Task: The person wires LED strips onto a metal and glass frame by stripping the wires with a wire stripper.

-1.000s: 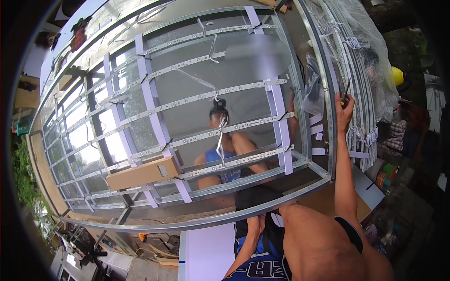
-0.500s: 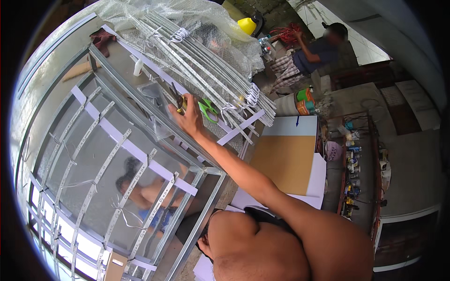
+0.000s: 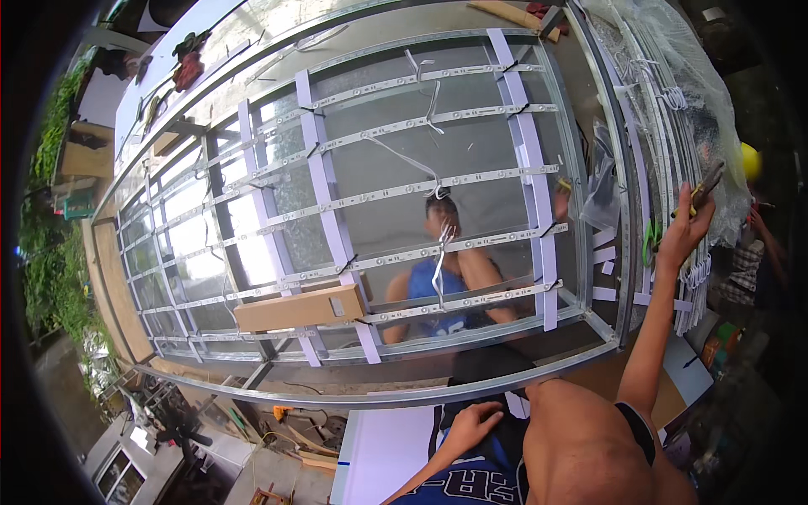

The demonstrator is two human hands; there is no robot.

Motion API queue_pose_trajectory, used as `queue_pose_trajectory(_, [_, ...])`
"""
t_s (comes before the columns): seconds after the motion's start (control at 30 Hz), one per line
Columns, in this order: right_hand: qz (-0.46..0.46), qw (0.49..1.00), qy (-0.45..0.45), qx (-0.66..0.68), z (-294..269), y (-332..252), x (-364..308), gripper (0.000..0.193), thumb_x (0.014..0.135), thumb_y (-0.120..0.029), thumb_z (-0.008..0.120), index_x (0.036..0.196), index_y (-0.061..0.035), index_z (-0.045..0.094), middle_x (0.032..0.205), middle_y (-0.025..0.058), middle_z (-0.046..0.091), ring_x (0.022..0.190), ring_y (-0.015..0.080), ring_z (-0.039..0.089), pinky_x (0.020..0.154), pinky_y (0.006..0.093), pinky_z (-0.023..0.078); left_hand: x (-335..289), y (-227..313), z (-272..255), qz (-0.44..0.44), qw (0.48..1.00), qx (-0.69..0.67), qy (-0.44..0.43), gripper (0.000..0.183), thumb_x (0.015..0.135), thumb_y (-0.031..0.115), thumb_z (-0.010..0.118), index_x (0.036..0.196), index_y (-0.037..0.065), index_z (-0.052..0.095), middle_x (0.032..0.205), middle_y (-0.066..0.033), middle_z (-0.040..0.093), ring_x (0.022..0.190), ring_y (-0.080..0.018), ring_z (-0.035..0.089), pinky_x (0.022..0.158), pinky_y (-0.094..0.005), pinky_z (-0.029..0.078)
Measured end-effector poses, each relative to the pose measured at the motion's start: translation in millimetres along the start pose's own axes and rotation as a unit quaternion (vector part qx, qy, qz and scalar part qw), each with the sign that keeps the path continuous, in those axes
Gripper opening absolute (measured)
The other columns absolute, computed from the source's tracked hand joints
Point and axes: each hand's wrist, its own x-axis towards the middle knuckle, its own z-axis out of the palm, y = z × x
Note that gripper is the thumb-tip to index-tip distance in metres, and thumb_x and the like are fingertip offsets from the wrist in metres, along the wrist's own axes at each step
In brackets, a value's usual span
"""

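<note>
My right hand (image 3: 686,236) is stretched out past the frame's right end, closed around pliers (image 3: 707,187) with dark jaws and yellow on the handles. Beneath it lie green-handled scissors (image 3: 648,242) and a bundle of metal LED strips (image 3: 665,143). Fingers extended, my left hand (image 3: 473,425) rests on my dark clothing, holding nothing. In front of me is a large metal frame (image 3: 471,389) with a reflective panel, crossed by rows of LED strips (image 3: 396,195) and white flat strips (image 3: 324,177). Thin white wires (image 3: 439,268) hang from the LED rows.
A long cardboard box (image 3: 299,310) lies across the frame's near side. Beside the right edge is a clear plastic bag (image 3: 600,181). Bubble wrap (image 3: 703,93) lies at the far right, with a person partly visible beyond. Dark red gloves or cloths (image 3: 188,71) sit at the far left.
The view has swung left, bringing most of the frame into sight. My right hand, with the pliers, now appears at the right side. My left hand, mostly hidden before, shows on my lap.
</note>
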Motion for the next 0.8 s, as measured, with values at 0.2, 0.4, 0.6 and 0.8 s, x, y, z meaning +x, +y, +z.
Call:
queue_pose_trajectory(0.2, [0.055, 0.916, -0.331, 0.219, 46.9, -103.3, -19.1, 0.033, 0.089, -0.022, 0.064, 0.115, -0.0030, 0.058, 0.097, 0.0008, 0.053, 0.095, 0.0112, 0.050, 0.094, 0.0288, 0.038, -34.2, 141.4, -146.3, 0.214, 0.974, -0.035, -0.060, 0.023, 0.092, 0.010, 0.073, 0.114, 0.002, 0.072, 0.106, -0.0137, 0.074, 0.098, -0.0283, 0.072, 0.087, -0.0362, 0.055])
queue_pose_trajectory(0.4, [0.329, 0.626, -0.497, 0.503, 155.6, -88.3, -55.2, 0.056, 0.101, -0.061, 0.048, 0.086, -0.0072, 0.049, 0.071, 0.0013, 0.041, 0.064, 0.0111, 0.037, 0.061, 0.0269, 0.033, 163.1, 218.4, -256.9, 0.407, 0.842, 0.093, 0.342, 0.026, 0.082, -0.004, 0.073, 0.107, 0.001, 0.073, 0.098, -0.0104, 0.073, 0.082, -0.0171, 0.073, 0.074, -0.0294, 0.055])
queue_pose_trajectory(0.6, [0.342, 0.696, -0.530, 0.343, 209.1, -63.4, -74.2, 0.039, 0.103, -0.043, 0.057, 0.092, -0.0057, 0.057, 0.069, 0.0028, 0.049, 0.040, 0.0077, 0.032, 0.040, 0.0225, 0.026, 256.3, 247.6, -281.7, 0.494, 0.778, 0.140, 0.361, 0.031, 0.081, 0.001, 0.076, 0.112, 0.003, 0.075, 0.109, -0.0107, 0.074, 0.083, -0.0234, 0.075, 0.077, -0.0335, 0.057])
queue_pose_trajectory(0.8, [0.244, 0.747, -0.559, 0.264, 237.9, -69.4, -79.8, 0.040, 0.097, -0.013, 0.071, 0.135, -0.0045, 0.062, 0.103, 0.0090, 0.074, 0.042, 0.0065, 0.053, 0.035, 0.0200, 0.038, 274.8, 240.9, -284.4, 0.499, 0.774, 0.155, 0.358, 0.023, 0.081, 0.004, 0.075, 0.104, 0.005, 0.078, 0.105, -0.0114, 0.075, 0.082, -0.0277, 0.074, 0.076, -0.0354, 0.058])
